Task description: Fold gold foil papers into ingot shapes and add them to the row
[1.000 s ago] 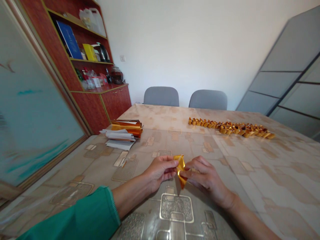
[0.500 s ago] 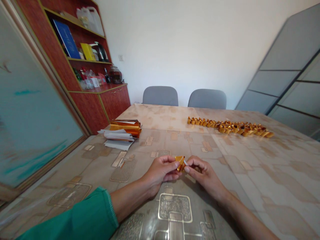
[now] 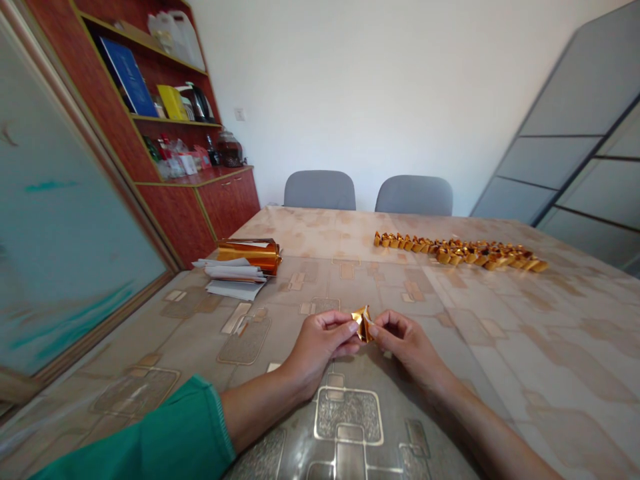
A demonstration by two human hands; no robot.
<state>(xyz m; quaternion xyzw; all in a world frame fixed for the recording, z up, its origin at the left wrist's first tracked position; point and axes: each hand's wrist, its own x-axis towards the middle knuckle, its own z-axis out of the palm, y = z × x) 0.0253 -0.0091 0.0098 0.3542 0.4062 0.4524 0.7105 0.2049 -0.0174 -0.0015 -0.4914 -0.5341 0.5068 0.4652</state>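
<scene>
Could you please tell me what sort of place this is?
Probably a dining room, perhaps in a home: a large table, two grey chairs beyond it, and a kettle in a reddish cabinet.

Your sleeve [image 3: 150, 433] is green and your folded paper [image 3: 361, 320] shiny gold; your tablecloth [image 3: 480, 373] is beige-brown, patterned with outlined rectangles, the chairs [image 3: 320, 191] grey, the cabinet [image 3: 167, 217] red-brown.

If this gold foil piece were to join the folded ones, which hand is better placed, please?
Right, probably: the right hand pinches the gold foil piece and is nearer the rows of folded gold pieces; the left hand, holding the piece's other side, is farther.
</scene>
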